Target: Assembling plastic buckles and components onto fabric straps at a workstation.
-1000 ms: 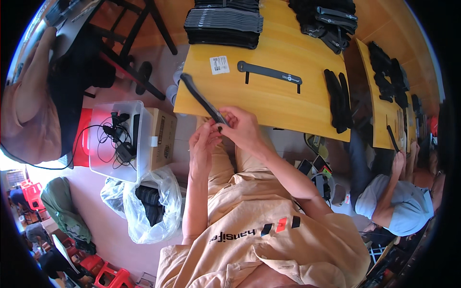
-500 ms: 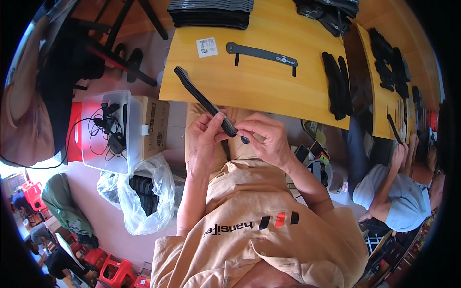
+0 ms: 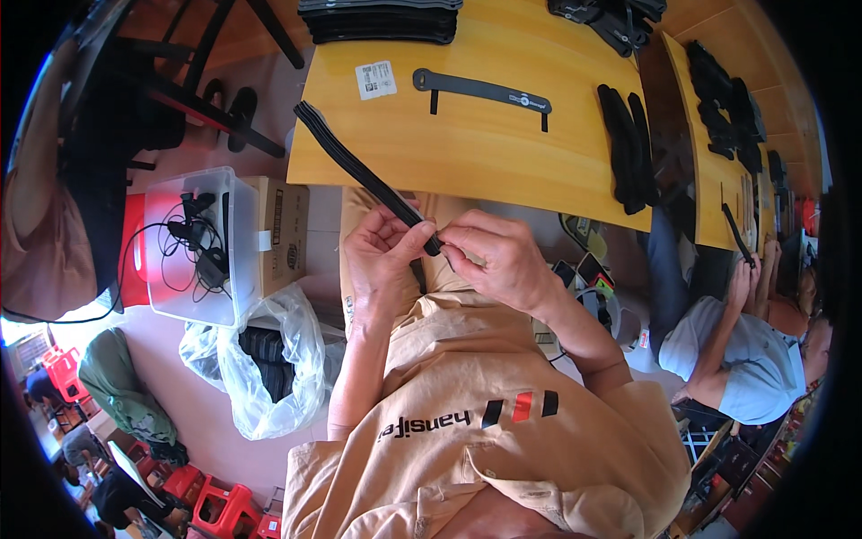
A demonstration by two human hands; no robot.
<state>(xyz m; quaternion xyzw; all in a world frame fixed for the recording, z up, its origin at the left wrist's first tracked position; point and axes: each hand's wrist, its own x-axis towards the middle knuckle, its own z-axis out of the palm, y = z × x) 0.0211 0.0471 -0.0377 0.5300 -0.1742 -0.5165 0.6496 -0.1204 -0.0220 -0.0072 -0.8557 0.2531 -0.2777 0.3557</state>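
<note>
A bundle of long, thin black straps [image 3: 359, 175] slants over the table's near edge, stacked flat with the far end spread slightly. My left hand [image 3: 386, 247] is closed around its lower part, the thumb lying on top. At the bundle's near end, my right hand [image 3: 498, 256] is closed in a pinch, fingertips against the straps. Whatever else those fingertips may hold is hidden. Beyond my hands, a single dark grey strap [image 3: 480, 91] with a round holed end and a pale printed mark lies flat, two short black tabs sticking out below it.
On the yellow table [image 3: 395, 135] are a white label [image 3: 375, 81], a stack of black straps [image 3: 382, 22] and black strap bundles [image 3: 628, 148]. At left stand a clear bin [image 3: 238, 251] with cables and a plastic bag [image 3: 310, 359]. A co-worker [image 3: 736, 359] sits at right.
The small black tip that showed below my right fingertips is out of sight. My right hand has shifted left against the bundle's end. The bundle's far end has swung up and left.
</note>
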